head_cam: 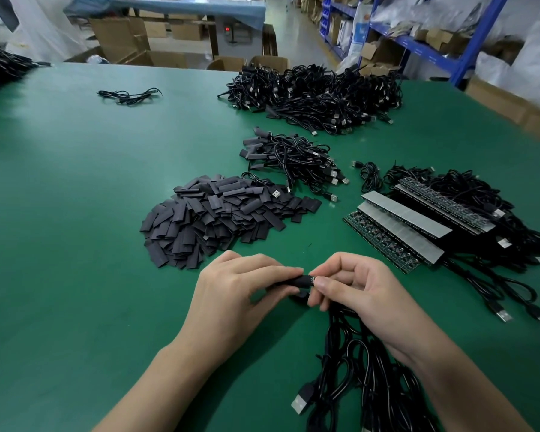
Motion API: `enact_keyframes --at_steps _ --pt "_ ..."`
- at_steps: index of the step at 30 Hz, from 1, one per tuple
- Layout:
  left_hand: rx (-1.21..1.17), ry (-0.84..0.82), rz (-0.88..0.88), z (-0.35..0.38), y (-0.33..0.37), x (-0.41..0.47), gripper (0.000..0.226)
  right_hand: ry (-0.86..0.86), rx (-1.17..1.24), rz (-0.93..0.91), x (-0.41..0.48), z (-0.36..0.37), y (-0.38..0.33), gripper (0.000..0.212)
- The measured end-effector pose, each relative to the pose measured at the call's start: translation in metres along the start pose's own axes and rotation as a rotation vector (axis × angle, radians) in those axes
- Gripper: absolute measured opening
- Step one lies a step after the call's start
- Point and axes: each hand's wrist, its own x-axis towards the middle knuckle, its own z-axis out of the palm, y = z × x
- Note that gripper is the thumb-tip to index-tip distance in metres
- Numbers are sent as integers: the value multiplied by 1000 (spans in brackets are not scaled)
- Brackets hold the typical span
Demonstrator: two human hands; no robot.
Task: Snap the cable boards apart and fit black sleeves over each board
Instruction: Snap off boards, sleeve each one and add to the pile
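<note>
My left hand [240,285] pinches a black sleeve [300,280] just above the green table. My right hand [353,285] pinches a small cable board at the sleeve's right end; only a sliver of the board shows between my fingertips. The board's black cable [346,369] trails down toward me with a USB plug [303,400]. A heap of loose black sleeves [222,213] lies ahead on the left. Strips of joined cable boards [412,222] with their cables are stacked to the right.
A small bunch of sleeved cables [293,160] lies beyond the sleeve heap, and a large pile of cables [318,95] sits further back. One loose cable [131,95] lies far left. Cardboard boxes [512,107] and blue shelving [424,48] stand past the green table [75,213].
</note>
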Motion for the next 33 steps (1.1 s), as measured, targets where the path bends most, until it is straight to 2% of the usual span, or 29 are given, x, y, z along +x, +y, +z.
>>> enact_keyframes --at_steps 5,12,29,33 --pt "-8 10 -31 -1 -1 0 22 23 -81 -23 1 -1 -1 2" --pt "-29 -13 -41 -1 0 0 22 71 -265 -56 1 -3 2 15" --pt "-22 -55 -63 -2 5 0 21 77 -297 -63 1 1 6 13" --pt "29 -48 -3 0 5 1 18 72 -249 -49 2 3 7 11"
